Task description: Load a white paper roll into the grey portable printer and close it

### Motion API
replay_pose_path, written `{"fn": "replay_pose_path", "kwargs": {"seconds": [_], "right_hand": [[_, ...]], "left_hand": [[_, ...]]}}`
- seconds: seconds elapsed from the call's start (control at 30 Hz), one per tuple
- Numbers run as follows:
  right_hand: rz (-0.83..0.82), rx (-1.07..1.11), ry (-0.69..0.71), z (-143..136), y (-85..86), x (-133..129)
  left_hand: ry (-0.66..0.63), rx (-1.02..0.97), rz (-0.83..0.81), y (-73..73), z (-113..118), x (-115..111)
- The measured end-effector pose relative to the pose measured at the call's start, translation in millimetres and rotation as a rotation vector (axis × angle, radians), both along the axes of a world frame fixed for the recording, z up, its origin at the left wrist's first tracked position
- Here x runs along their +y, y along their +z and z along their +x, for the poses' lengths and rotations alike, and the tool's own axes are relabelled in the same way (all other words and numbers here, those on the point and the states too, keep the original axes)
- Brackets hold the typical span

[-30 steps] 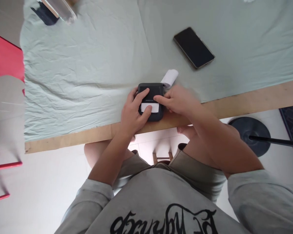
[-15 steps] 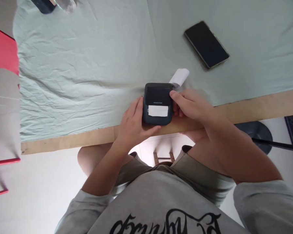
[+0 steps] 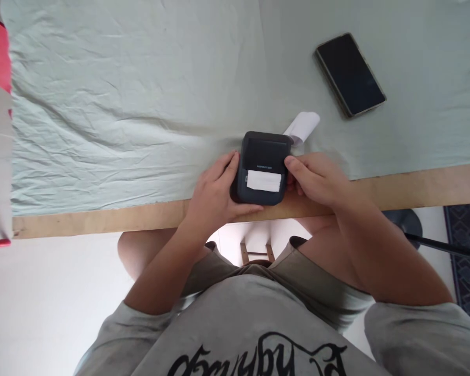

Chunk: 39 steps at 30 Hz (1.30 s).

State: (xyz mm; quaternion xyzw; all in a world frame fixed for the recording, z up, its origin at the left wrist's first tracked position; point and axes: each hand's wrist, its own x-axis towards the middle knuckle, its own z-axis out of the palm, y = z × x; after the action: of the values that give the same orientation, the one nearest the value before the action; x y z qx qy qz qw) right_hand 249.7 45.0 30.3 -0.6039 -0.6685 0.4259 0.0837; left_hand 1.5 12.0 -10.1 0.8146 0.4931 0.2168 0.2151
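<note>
Dark device [image 3: 265,152], ctr of frame by table [image 3: 97,220] edge, is held btwn L hand [image 3: 210,198] and R hand [image 3: 319,177], each grip clamped on its side; light, even pressure seems best, white paper strip [image 3: 263,181] left untouched.

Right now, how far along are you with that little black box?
Looks done: a white strip shows on top of the black box. In hand: the box, between the left hand and right hand. Left, perhaps: letting go, and dealing with the curled white paper by its far corner, which neither hand seems to hold.
</note>
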Motion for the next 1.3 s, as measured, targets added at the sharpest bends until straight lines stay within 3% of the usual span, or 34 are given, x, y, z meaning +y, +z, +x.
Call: {"fn": "replay_pose_path", "kwargs": {"seconds": [0.23,0.47,0.83,1.0,1.13,1.3], "right_hand": [[0.116,-0.202,0.122,-0.1,3.4,-2.8],[0.15,-0.22,0.15,0.2,4.0,-4.5],[0.197,-0.098,0.068,2.8,-3.7,-7.2],[0.058,-0.025,-0.035,2.7,4.6,-8.6],[0.1,0.038,-0.138,-2.1,14.3,-9.6],[0.147,0.149,-0.126,-6.3,16.9,-6.8]], "left_hand": [[0.015,-0.038,-0.023,4.7,1.2,2.0],[0.042,0.007,-0.023,0.9,4.0,3.0],[0.028,0.035,-0.063,1.0,4.4,4.3],[0.028,0.052,-0.073,0.9,3.2,3.0],[0.034,0.019,-0.067,2.4,3.7,2.6],[0.058,0.02,-0.046,4.3,6.5,0.9]]}}
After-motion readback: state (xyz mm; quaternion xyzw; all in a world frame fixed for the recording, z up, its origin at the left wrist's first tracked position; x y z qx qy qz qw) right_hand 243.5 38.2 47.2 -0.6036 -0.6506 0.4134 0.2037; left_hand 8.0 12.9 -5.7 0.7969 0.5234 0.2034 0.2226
